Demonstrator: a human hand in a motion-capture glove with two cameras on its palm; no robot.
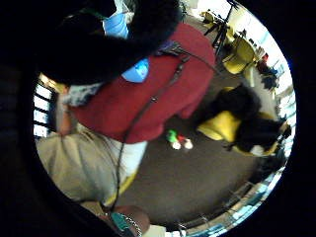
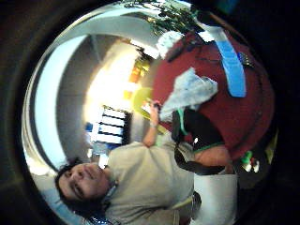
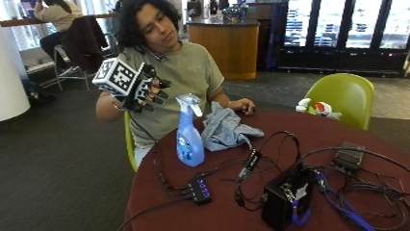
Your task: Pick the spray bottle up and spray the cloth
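A blue spray bottle (image 3: 189,139) with a pale trigger head stands upright near the edge of the round red table (image 3: 224,211). Just beside it lies a crumpled grey-blue cloth (image 3: 224,127), which also shows on the red top in the thumb side palm view (image 2: 190,91). My gloved right hand (image 3: 146,89) is raised in the air, above the bottle and off to the side away from the cloth. Its fingers are relaxed and hold nothing. The person's bare left hand (image 3: 240,105) rests on the table behind the cloth.
A black box (image 3: 285,197), a small hub (image 3: 197,189) and several tangled cables (image 3: 359,192) cover the near half of the table. A green chair (image 3: 342,94) stands at the far side, with a small white, red and green object (image 3: 313,107) in front of it.
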